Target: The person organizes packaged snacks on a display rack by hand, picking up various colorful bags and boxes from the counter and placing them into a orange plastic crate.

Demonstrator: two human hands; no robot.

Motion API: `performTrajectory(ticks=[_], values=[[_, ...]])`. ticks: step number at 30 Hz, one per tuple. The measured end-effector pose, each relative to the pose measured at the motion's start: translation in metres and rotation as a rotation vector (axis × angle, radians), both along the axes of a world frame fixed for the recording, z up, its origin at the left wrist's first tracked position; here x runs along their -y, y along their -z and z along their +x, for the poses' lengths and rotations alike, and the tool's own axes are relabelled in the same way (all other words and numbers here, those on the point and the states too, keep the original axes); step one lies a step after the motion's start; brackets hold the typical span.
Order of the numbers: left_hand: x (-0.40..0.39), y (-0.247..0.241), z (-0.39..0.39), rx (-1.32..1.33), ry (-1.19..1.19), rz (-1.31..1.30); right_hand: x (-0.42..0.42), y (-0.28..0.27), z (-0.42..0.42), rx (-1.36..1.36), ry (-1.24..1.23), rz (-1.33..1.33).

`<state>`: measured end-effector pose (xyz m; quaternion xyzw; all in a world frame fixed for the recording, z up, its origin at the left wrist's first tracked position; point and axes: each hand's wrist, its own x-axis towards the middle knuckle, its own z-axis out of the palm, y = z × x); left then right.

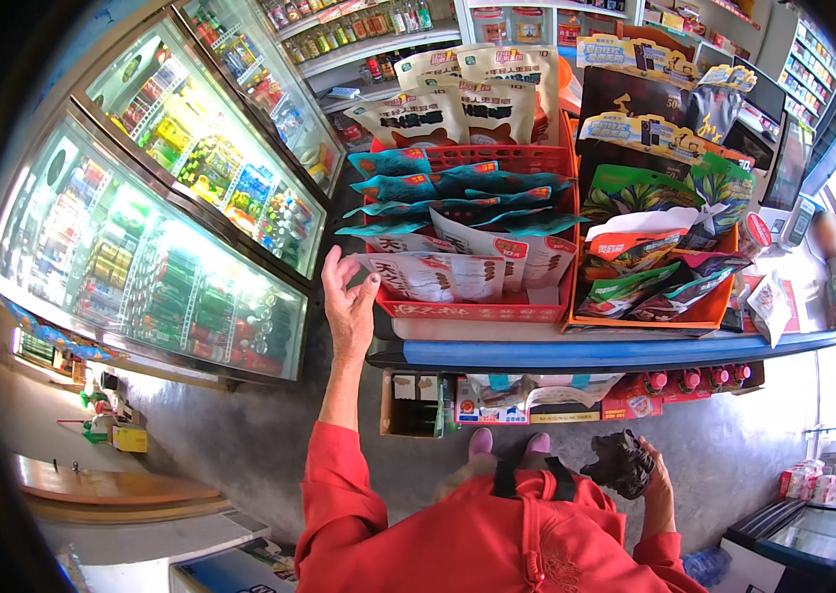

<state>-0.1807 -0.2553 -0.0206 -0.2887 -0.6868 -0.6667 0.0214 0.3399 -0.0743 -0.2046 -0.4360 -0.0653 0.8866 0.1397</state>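
Observation:
My left hand [350, 300] is raised at the front left corner of a red plastic basket [477, 311], fingers apart and holding nothing. Its fingertips are close beside white snack pouches [418, 278] standing in the basket's front; whether they touch is unclear. Behind these are rows of teal pouches [462, 181], then cream-coloured pouches [496, 107] at the back. Low at my right side, my right hand [657, 474] grips a crumpled dark cloth [619, 465]. An orange basket [648, 320] of green, red and dark pouches stands right of the red one.
Both baskets stand on a counter with a blue front edge [574, 354]. Cartons [492, 404] and red-capped bottles [688, 382] sit beneath it. Glass-door drink coolers [158, 259] line the left. A chest freezer [811, 530] is at lower right, a wooden tabletop [114, 478] at lower left.

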Motion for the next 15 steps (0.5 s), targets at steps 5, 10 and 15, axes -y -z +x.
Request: performTrajectory(ticks=[5, 10, 15], values=[[0.008, 0.011, -0.005, 0.09, 0.116, 0.043, 0.013, -0.033, -0.026, 0.013, -0.06, 0.023], [0.02, 0.015, -0.024, 0.109, 0.3, -0.029, 0.023, -0.033, -0.044, 0.049, -0.021, -0.043], [0.01, 0.003, -0.037, 0.213, 0.564, -0.248, 0.034, -0.036, -0.06, 0.012, -0.041, 0.026]])
